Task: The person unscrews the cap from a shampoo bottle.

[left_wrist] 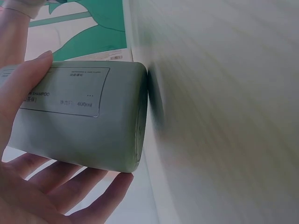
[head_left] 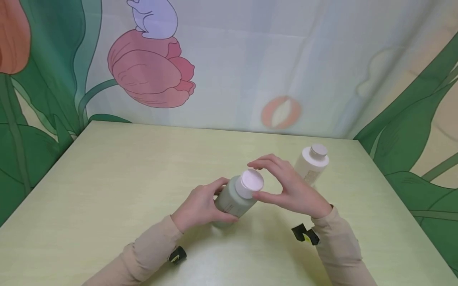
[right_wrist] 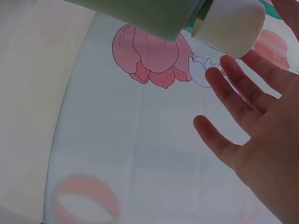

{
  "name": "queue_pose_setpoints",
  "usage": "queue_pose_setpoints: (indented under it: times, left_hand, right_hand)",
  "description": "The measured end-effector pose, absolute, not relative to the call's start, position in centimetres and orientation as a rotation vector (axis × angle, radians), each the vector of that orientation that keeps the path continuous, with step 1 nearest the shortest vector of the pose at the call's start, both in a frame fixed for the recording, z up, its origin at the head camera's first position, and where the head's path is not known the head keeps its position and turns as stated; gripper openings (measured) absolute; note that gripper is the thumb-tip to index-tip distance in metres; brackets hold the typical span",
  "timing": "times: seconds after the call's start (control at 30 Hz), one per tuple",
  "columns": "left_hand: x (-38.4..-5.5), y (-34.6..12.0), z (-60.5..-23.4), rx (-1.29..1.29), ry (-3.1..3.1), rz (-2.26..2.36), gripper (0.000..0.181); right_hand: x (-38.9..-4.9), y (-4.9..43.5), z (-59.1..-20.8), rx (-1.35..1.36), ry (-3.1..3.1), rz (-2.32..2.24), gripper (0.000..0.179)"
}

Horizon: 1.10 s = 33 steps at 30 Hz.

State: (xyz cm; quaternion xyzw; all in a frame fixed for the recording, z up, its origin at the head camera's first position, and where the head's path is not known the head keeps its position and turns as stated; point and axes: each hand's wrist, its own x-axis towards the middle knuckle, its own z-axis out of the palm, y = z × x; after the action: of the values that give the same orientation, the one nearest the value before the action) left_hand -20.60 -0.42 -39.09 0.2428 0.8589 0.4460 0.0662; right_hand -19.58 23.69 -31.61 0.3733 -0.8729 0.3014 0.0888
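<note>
Tan sleeves [head_left: 150, 244] extend over the near side of a pale tabletop [head_left: 125, 178], where the left hand [head_left: 198, 208] grips a green shampoo bottle [head_left: 231, 202], tilted rightward near the middle. The right hand [head_left: 290, 191], fingers and thumb spread, frames the white cap [head_left: 252, 181]; whether fingers touch it is unclear. Beyond, at far right, stands a white bottle [head_left: 310, 165].

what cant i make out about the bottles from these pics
- Head view: the white bottle's base, hidden behind the right hand; its label print is too small to read.
- Head view: most of the left hand's fingers, hidden behind the green bottle.
- Left wrist view: the green bottle's cap, cut off by the left edge; part of its label, under the thumb.
- Right wrist view: the green bottle's base, cut off by the top edge.
</note>
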Motion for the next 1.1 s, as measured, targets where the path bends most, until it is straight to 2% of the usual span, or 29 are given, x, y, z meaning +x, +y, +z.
queue_pose_setpoints:
  times: [0.23, 0.4, 0.53, 0.8, 0.93, 1.1]
  left_hand:
    - [-20.61, -0.46, -39.26, 0.728, 2.589, 1.334, 0.073]
    - [-20.55, -0.5, -39.26, 0.723, 2.582, 1.349, 0.072]
    - [-20.58, -0.59, -39.27, 0.74, 2.593, 1.355, 0.071]
    - [-20.53, -0.55, -39.23, 0.728, 2.584, 1.344, 0.072]
    - [-20.54, -0.53, -39.19, 0.717, 2.58, 1.345, 0.072]
    - [-20.55, -0.5, -39.22, 0.745, 2.594, 1.341, 0.072]
  right_hand:
    - [-19.59, 23.54, -31.89, 1.136, -2.574, 0.915, 0.043]
    - [-19.33, 23.54, -31.82, 1.182, -2.587, 0.963, 0.054]
    - [-19.29, 23.24, -31.66, 1.121, -2.606, 0.988, 0.059]
    - [-19.35, 23.1, -31.87, 1.155, -2.561, 0.975, 0.043]
    - [-19.25, 23.19, -31.76, 1.198, -2.563, 0.984, 0.048]
    - [-19.17, 23.04, -31.6, 1.113, -2.606, 0.959, 0.056]
